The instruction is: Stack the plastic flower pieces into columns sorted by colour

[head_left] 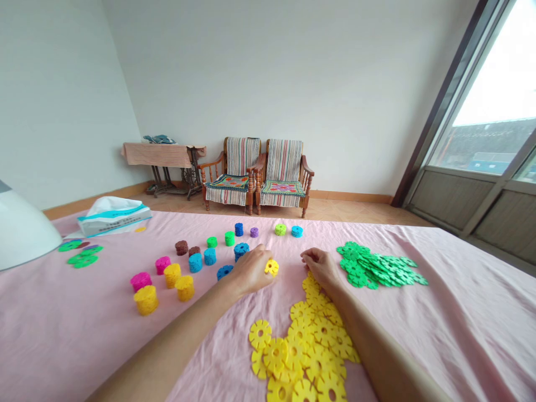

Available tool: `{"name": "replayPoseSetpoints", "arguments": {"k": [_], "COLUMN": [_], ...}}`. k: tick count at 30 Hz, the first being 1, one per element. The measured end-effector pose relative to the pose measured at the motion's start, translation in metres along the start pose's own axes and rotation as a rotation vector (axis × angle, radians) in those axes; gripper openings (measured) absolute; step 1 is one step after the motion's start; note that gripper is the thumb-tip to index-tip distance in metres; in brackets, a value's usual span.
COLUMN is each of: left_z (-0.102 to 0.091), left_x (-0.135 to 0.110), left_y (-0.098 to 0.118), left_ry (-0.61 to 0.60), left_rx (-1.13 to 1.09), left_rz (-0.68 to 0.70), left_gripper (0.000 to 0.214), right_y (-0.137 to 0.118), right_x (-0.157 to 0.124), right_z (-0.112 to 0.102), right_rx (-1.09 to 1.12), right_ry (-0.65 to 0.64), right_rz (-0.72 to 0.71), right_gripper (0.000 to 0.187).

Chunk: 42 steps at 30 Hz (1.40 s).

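Note:
My left hand (pixel 252 271) is closed around a yellow snowflake disc (pixel 272 267), a flat round plastic piece with notches; whether more discs sit behind it is hidden. My right hand (pixel 322 269) is at the far end of a loose pile of yellow snowflake discs (pixel 301 332). Its fingers are pinched together, and I cannot see whether anything is between them. Blue disc stacks (pixel 242 250) stand just behind and left of my left hand. To the right of my right hand lies a spread of green discs (pixel 377 267).
Yellow stacks (pixel 146 300), magenta stacks (pixel 141 281) and other coloured stacks stand on the pink cloth (pixel 201 340). A tissue pack (pixel 115 218), several loose discs (pixel 84 257) and a white rounded object (pixel 23 234) are at left. Two chairs (pixel 280 173) stand beyond the table.

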<state>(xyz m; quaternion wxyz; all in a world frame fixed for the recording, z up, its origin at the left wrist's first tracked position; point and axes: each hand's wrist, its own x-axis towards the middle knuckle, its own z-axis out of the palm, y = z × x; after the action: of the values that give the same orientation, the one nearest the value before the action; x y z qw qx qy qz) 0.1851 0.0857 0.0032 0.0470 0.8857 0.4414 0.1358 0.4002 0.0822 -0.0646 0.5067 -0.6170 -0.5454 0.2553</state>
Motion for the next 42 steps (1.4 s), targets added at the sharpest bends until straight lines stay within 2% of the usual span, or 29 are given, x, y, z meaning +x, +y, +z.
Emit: {"name": "replayPoseSetpoints", "arguments": {"k": [8, 17, 25, 32, 38, 42], "left_z": [0.001, 0.004, 0.001, -0.001, -0.009, -0.009], "left_x": [0.000, 0.002, 0.000, -0.003, -0.007, -0.008], "left_y": [-0.001, -0.003, -0.005, -0.002, 0.004, 0.005], "left_ry": [-0.004, -0.004, -0.028, -0.038, -0.080, -0.089], "left_rx": [0.005, 0.003, -0.002, 0.013, 0.028, 0.038], "left_rz": [0.000, 0.016, -0.010, -0.033, -0.047, -0.053], "left_gripper": [0.025, 0.020, 0.033, 0.038, 0.031, 0.024], "right_y": [-0.002, -0.003, -0.007, -0.021, -0.044, -0.055], "right_x": [-0.001, -0.001, -0.004, -0.012, -0.026, -0.035], "right_z": [-0.001, -0.001, -0.001, -0.001, 0.012, 0.019], "right_rx": [-0.017, -0.038, -0.129, -0.238, -0.511, -0.677], "right_ry": [-0.010, -0.016, -0.012, -0.035, -0.150, -0.211], "right_rz": [0.001, -0.003, -0.042, -0.133, -0.408, -0.471], "right_gripper": [0.023, 0.024, 0.021, 0.020, 0.029, 0.027]}}
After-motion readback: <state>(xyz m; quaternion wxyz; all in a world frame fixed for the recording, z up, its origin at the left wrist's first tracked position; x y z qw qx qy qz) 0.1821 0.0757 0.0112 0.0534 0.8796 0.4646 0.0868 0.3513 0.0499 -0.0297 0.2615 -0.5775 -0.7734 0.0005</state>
